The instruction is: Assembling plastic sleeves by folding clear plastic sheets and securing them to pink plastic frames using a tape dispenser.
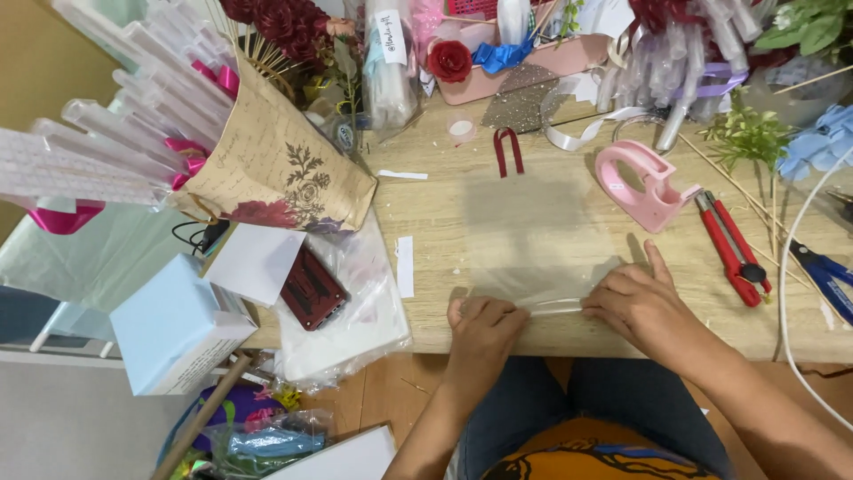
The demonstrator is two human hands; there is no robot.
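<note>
Left hand (481,320) curled, right hand (633,302) half-open, both seemingly pinching the rolled clear film (551,267) at the counter's (462,204) 6 o'clock edge.

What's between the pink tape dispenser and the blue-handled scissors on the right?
In the head view, red-handled pliers lie between the pink tape dispenser and the blue-handled scissors, with thin wooden sticks crossing there too.

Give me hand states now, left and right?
Left hand: fingers curled shut on the clear plastic sheet, near edge.
Right hand: fingers pinching the same rolled edge.
</note>
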